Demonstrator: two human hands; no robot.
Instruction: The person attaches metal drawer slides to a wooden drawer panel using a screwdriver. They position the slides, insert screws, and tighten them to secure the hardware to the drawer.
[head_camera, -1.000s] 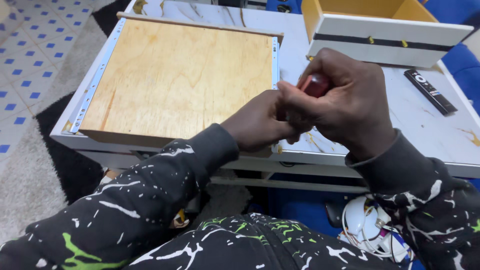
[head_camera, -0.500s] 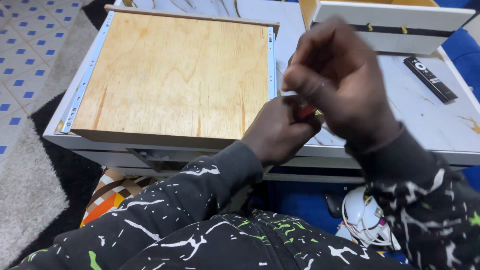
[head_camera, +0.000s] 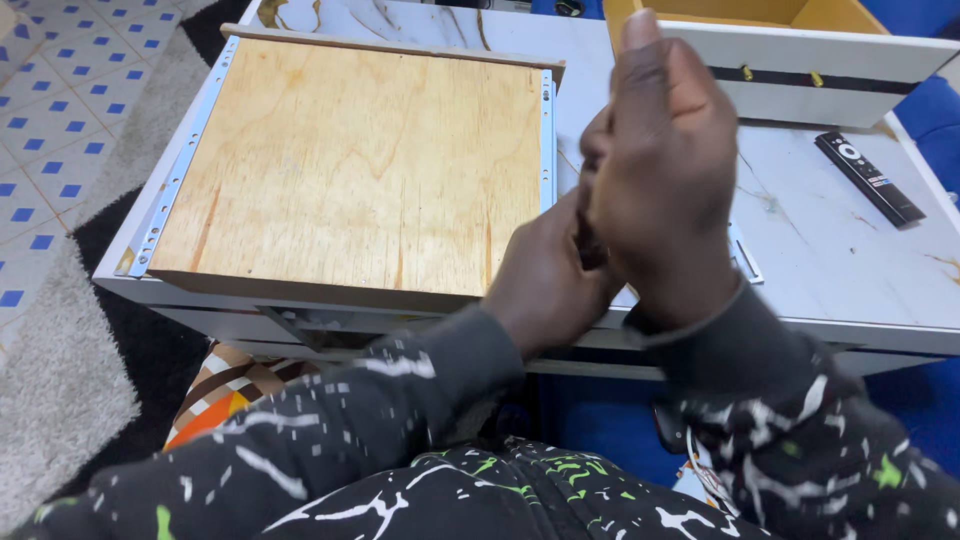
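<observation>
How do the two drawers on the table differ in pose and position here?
The near drawer lies upside down, its plywood bottom facing up with metal slide rails along both sides; the far drawer sits upright, its yellow inside open to view. The near drawer is left of the hands; the far drawer is beyond them, at the table's back edge. Both rest on the white table.

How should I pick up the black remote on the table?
Grip the black remote across its two long narrow sides, near the middle, coming from above. It lies flat and slim on the white marble-look table, with free space around it for fingers.
</observation>
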